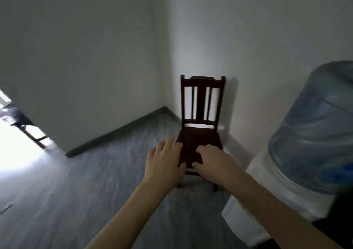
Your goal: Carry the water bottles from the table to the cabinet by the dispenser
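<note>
Head cam: both hands hang mid-frame holding nothing, left hand (165, 161) spread flat, right hand (212, 163) loosely bent, in front of a dark wooden chair (200, 115) in the corner. The dispenser (267, 187) with its big blue jug (315, 126) is cut off at the right edge. No small bottles or cabinet visible; everything's blurry.
</note>
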